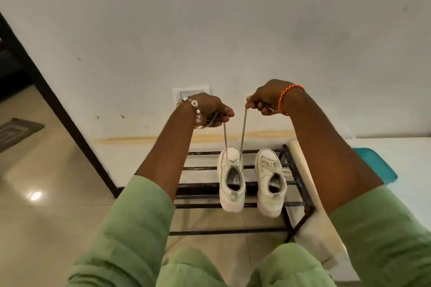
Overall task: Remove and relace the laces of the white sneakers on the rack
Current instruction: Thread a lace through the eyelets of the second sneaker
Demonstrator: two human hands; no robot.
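Pale wall, tiled floor; black rack [235, 206] lower centre. Two sneakers: left sneaker [231, 179] partly unlaced, right sneaker [270, 182] fully laced. Lace [242, 133] ends pinched taut by left hand [213, 112] and right hand [268, 99]. Advice: ends to be evened before threading.
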